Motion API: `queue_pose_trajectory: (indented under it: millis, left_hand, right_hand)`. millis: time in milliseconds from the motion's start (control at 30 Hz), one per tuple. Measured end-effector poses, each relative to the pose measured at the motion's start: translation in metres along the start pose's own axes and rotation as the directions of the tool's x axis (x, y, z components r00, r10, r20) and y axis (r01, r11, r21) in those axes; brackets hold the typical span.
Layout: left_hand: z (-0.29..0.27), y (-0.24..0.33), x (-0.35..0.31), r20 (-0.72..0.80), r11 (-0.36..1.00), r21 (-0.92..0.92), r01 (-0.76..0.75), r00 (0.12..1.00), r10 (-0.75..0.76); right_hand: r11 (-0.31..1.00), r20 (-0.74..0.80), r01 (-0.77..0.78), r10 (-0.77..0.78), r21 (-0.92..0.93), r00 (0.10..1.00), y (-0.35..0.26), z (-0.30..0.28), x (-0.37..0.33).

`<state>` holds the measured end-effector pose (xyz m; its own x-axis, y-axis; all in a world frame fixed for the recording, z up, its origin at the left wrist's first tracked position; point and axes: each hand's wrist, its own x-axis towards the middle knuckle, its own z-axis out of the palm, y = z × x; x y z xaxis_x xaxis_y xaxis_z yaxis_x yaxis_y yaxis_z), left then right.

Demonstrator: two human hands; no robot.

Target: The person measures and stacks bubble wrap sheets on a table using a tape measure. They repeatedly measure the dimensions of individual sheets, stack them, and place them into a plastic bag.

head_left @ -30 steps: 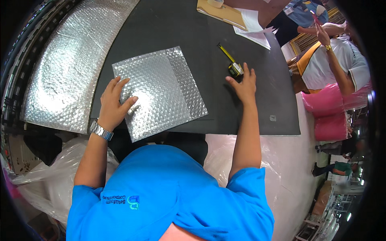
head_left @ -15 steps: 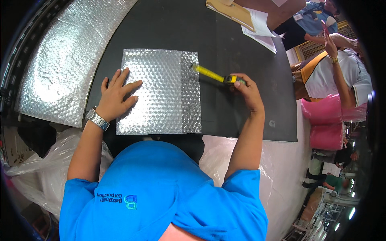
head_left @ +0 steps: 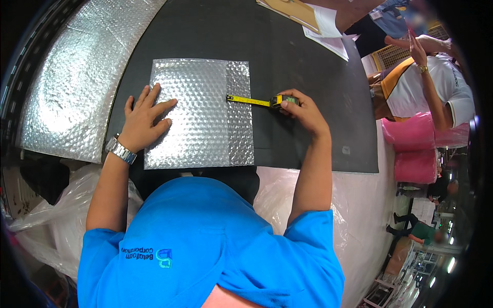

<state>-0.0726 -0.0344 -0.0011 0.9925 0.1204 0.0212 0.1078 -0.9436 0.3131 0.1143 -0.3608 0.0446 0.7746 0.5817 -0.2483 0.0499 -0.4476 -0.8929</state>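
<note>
A clear bubble wrap bag (head_left: 197, 128) lies flat on the dark table, with a single-layer strip along its right side. My left hand (head_left: 146, 117) rests on its left edge, fingers spread and pressing down. In my right hand (head_left: 303, 110) is a yellow and black tape measure (head_left: 284, 101), gripped by its case to the right of the bag. The drawn-out yellow blade (head_left: 249, 100) crosses the bag's right strip. Its end hook sits at the line where the strip meets the thicker part.
A large bubble wrap sheet (head_left: 72, 87) covers the table's left side. Papers and a brown folder (head_left: 292, 13) lie at the far right of the dark table (head_left: 205, 31). A person in a white shirt (head_left: 436, 87) stands beyond the right edge, near pink rolls (head_left: 411, 164).
The tape measure has moved left, and its hook now lies at the strip's inner line rather than nearer the bag's right edge. My left hand keeps its place on the bag.
</note>
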Motion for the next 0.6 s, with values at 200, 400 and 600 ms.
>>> queue_pose_trajectory:
  millis: [200,400,600]
  left_hand:
    - [-0.003,0.001,0.0,0.014,1.0,-0.02,0.014,1.0,-0.014]
    - [-0.003,0.002,0.002,0.026,0.999,-0.031,0.01,1.0,-0.01]
    - [-0.004,0.0,-0.001,0.004,1.0,0.002,0.003,1.0,-0.003]
  right_hand:
    - [1.0,0.005,0.012,-0.012,-0.018,1.0,0.001,-0.003,0.002]
    - [0.996,0.011,0.086,-0.086,-0.033,0.996,0.01,-0.004,0.005]
    - [0.984,-0.188,0.159,-0.172,-0.082,0.967,0.016,-0.008,-0.001]
